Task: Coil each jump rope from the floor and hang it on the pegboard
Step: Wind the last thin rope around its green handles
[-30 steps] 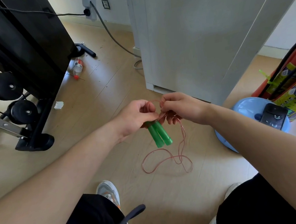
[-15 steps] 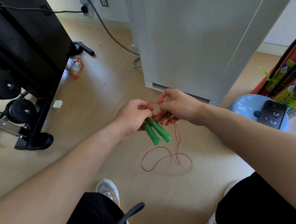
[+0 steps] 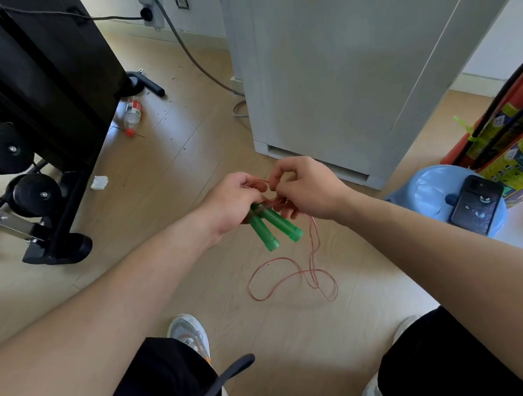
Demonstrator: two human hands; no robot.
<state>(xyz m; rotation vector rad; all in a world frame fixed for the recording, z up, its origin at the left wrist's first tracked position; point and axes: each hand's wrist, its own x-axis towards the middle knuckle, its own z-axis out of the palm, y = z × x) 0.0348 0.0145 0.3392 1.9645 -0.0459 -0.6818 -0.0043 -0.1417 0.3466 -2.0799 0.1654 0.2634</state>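
A jump rope with two green handles point(image 3: 275, 226) and a thin pink cord point(image 3: 293, 279) is held over the wooden floor. My left hand point(image 3: 232, 202) grips the tops of both handles, which point down and toward me. My right hand point(image 3: 305, 188) pinches the pink cord just beside the handles, where a few turns of cord are wrapped. The loose end of the cord hangs down from my right hand and lies in loops on the floor between my feet. No pegboard is in view.
A black weight machine point(image 3: 36, 91) stands at the left, a plastic bottle point(image 3: 133, 111) on the floor by it. A white cabinet point(image 3: 336, 63) is ahead. At the right sit a blue basin point(image 3: 426, 194) with a phone point(image 3: 476, 206) and red fire extinguishers point(image 3: 516, 141).
Both hands have risen slightly with the handles. My right hand has drawn cord up around the handles, and less loose cord hangs below.
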